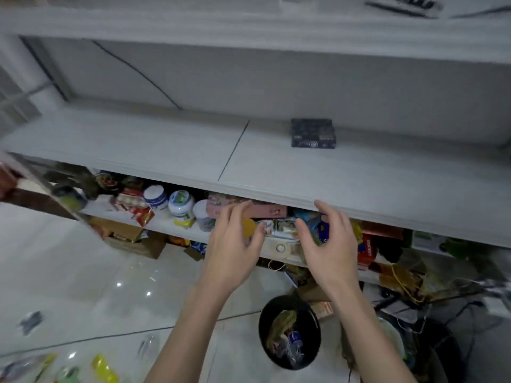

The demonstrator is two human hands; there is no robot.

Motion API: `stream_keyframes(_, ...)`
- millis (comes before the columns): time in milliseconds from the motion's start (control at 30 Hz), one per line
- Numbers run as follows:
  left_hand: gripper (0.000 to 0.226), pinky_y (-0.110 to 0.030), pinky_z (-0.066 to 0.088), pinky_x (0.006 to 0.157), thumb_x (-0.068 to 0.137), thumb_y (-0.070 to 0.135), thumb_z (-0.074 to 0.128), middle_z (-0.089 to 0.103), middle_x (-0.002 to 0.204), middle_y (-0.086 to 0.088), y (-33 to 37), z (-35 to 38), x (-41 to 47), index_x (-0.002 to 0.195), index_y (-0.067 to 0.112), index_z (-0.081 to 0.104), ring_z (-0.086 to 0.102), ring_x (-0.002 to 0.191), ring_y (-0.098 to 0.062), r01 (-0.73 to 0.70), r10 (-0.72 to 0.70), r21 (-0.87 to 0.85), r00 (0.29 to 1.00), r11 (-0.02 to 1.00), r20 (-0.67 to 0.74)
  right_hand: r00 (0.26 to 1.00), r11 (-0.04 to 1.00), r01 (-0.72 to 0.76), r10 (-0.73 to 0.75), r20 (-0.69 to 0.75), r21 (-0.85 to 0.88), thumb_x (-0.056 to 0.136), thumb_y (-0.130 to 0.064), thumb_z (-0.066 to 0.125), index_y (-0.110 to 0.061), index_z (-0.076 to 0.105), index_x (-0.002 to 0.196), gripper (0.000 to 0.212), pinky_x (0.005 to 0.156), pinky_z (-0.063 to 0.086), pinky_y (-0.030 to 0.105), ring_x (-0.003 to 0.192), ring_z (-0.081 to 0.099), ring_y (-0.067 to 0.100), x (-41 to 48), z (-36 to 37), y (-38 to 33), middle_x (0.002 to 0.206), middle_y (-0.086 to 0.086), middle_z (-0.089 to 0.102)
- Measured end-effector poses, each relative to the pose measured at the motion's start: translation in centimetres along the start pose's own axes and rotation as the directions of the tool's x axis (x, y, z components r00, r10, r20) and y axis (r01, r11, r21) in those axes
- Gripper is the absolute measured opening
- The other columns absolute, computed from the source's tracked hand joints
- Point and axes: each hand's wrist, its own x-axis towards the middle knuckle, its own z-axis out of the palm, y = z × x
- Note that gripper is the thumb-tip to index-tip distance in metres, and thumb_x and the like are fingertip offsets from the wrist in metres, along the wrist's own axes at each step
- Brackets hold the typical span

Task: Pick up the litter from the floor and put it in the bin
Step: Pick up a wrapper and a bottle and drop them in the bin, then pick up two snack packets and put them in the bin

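The litter (103, 367), yellow wrappers and clear plastic, lies blurred and edge-cropped on the floor, down and well left of my left hand (235, 250), the bin (262, 331) sits below both wrists, and with right hand (329, 244) equally loose-fingered and empty, I judge the next pickup needs a low leftward reach.

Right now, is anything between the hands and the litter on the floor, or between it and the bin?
Nothing visible. The litter lies on the floor at lower left, the open bin to its right, only floor between. The left hand and right hand are up by the shelf.
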Motion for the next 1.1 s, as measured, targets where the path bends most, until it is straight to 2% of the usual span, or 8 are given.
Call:
stream_keyframes(200, 0.045, -0.040, 0.046, 0.102, 0.099, 0.037, 0.057, 0.049, 0.133, 0.007, 4.2, -6.0, -4.4, 0.141, 0.025, 0.047, 0.049, 0.123, -0.011, 0.042, -0.036, 0.047, 0.991, 0.998, -0.126, 0.987, 0.987, 0.132, -0.140, 0.082, 0.095, 0.092, -0.047, 0.067, -0.028, 0.054, 0.140, 0.053, 0.108, 0.047, 0.038, 0.129, 0.052, 0.012, -2.1, -3.4, -4.9, 0.135, -0.008, 0.054)
stream_keyframes(333, 0.046, -0.034, 0.044, 0.103, 0.098, 0.036, 0.059, 0.050, 0.132, 0.006, 5.2, -8.4, -8.4, 0.141, 0.022, 0.049, 0.049, 0.122, -0.011, 0.098, -0.080, 0.080, 0.976, 0.992, -0.203, 0.967, 0.973, 0.180, -0.203, 0.155, 0.147, 0.092, -0.048, 0.066, -0.027, 0.054, 0.140, 0.054, 0.104, 0.043, 0.030, 0.127, 0.051, 0.010, -4.2, -4.0, -6.0, 0.135, -0.008, 0.054)
stream_keyframes(500, 0.045, -0.028, 0.041, 0.105, 0.099, 0.039, 0.056, 0.048, 0.134, 0.008, 4.5, -10.7, -13.8, 0.142, 0.027, 0.047, 0.048, 0.124, -0.008, 0.220, -0.172, 0.144, 0.943, 0.965, -0.284, 0.931, 0.955, 0.205, -0.258, 0.257, 0.216, 0.090, -0.046, 0.067, -0.023, 0.056, 0.138, 0.054, 0.103, 0.042, 0.031, 0.126, 0.051, 0.014, -7.0, -2.7, -7.1, 0.133, -0.004, 0.055)
stream_keyframes(600, 0.045, -0.026, 0.039, 0.102, 0.099, 0.041, 0.055, 0.048, 0.133, 0.008, 3.7, -12.2, -17.1, 0.141, 0.028, 0.047, 0.048, 0.120, -0.006, 0.325, -0.255, 0.163, 0.904, 0.932, -0.344, 0.893, 0.939, 0.239, -0.312, 0.323, 0.247, 0.092, -0.040, 0.071, -0.024, 0.057, 0.136, 0.049, 0.099, 0.034, 0.019, 0.123, 0.050, 0.009, -8.8, -1.2, -8.3, 0.128, -0.009, 0.053)
stream_keyframes(733, 0.045, -0.033, 0.042, 0.106, 0.099, 0.042, 0.054, 0.048, 0.136, 0.008, 2.4, -14.9, -21.5, 0.141, 0.028, 0.046, 0.048, 0.126, -0.009, 0.460, -0.357, 0.152, 0.824, 0.875, -0.440, 0.830, 0.917, 0.267, -0.375, 0.414, 0.295, 0.091, -0.041, 0.073, -0.024, 0.057, 0.136, 0.051, 0.085, 0.030, -0.002, 0.115, 0.051, 0.006, -10.9, 1.0, -10.5, 0.126, -0.007, 0.054)
stream_keyframes(867, 0.047, -0.036, 0.042, 0.107, 0.098, 0.042, 0.055, 0.048, 0.136, 0.007, 1.0, -17.9, -25.3, 0.141, 0.027, 0.047, 0.049, 0.127, -0.011, 0.583, -0.442, 0.110, 0.712, 0.805, -0.545, 0.751, 0.891, 0.273, -0.433, 0.499, 0.363, 0.092, -0.041, 0.070, -0.026, 0.055, 0.138, 0.051, 0.084, 0.033, 0.005, 0.120, 0.051, 0.010, -12.9, 3.1, -13.4, 0.129, -0.007, 0.051)
stream_keyframes(1000, 0.044, -0.039, 0.043, 0.105, 0.097, 0.039, 0.057, 0.048, 0.133, 0.007, -0.6, -20.7, -29.6, 0.139, 0.027, 0.050, 0.052, 0.118, -0.010, 0.673, -0.504, 0.037, 0.588, 0.738, -0.633, 0.663, 0.860, 0.305, -0.500, 0.558, 0.408, 0.093, -0.041, 0.069, -0.022, 0.053, 0.139, 0.053, 0.086, 0.029, -0.003, 0.125, 0.048, 0.011, -15.9, 6.0, -16.5, 0.133, -0.003, 0.052)
stream_keyframes(1100, 0.041, -0.042, 0.043, 0.106, 0.098, 0.036, 0.059, 0.049, 0.129, 0.006, -2.1, -23.0, -33.4, 0.137, 0.024, 0.052, 0.052, 0.122, -0.015, 0.715, -0.524, 0.004, 0.516, 0.699, -0.678, 0.590, 0.841, 0.306, -0.535, 0.605, 0.445, 0.093, -0.044, 0.068, -0.022, 0.053, 0.140, 0.054, 0.103, 0.043, 0.026, 0.126, 0.050, 0.015, -19.1, 8.5, -18.8, 0.135, 0.000, 0.053)
